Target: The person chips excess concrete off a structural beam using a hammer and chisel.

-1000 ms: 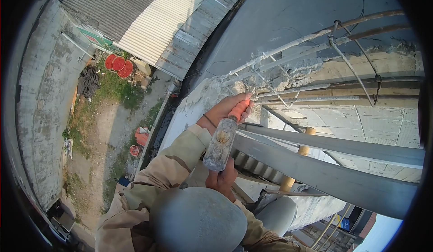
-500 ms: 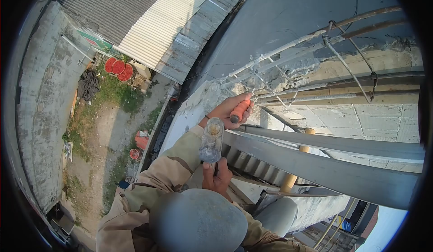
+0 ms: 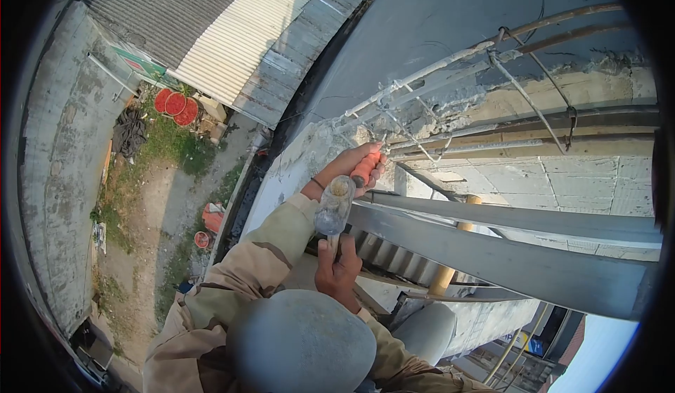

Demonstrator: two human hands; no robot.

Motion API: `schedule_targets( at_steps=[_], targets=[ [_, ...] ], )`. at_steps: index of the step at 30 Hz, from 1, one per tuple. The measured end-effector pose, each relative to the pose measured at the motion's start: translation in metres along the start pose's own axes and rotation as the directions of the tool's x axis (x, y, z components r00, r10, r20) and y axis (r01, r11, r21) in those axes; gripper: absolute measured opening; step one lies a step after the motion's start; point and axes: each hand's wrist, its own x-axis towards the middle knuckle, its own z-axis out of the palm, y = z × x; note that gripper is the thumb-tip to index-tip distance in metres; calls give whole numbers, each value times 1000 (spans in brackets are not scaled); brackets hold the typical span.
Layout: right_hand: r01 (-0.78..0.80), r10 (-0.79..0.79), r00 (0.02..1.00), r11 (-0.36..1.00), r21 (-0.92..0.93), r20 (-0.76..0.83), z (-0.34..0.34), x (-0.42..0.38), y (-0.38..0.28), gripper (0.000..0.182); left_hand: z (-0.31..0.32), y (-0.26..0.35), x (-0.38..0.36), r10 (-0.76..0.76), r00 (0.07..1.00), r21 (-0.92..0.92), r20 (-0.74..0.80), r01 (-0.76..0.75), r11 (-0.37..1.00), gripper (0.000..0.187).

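From the head view, looking steeply down off a high edge, the left hand [image 3: 349,169] is clenched round the orange handle of a chisel [image 3: 365,168]; the handle shows between the fingers, but the blade is hidden behind the hand where it meets the broken concrete edge [image 3: 394,122], so its tip cannot be made out. The right hand [image 3: 337,270] keeps a closed grip on a hammer [image 3: 333,207], whose dusty head hangs just below the left hand, close to the chisel's end; whether they touch is hard to tell. The hammer's shaft is swallowed by the fist. Bare reinforcing bars [image 3: 450,62] run out of the crumbled concrete. A grey knee [image 3: 302,340] fills the lower frame and covers the body. Steel beams [image 3: 506,252] cross on the right, cut off by the dark lens rim.
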Motion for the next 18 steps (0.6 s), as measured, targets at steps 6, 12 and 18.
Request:
schedule_targets(
  at_steps=[6, 12, 18],
  targets=[
    [38, -34, 996, 998, -45, 76, -9, -9, -2, 24, 0, -10, 6, 35, 997, -37, -70, -37, 999, 36],
    [-313, 308, 948, 948, 56, 85, -9, 4, 16, 21, -11, -15, 11, 110, 993, 304, -43, -92, 948, 40],
    [-251, 253, 927, 967, -43, 278, -63, -46, 5, 23, 8, -18, -6, 155, 988, 329, 3, -147, 933, 40]
  ],
)
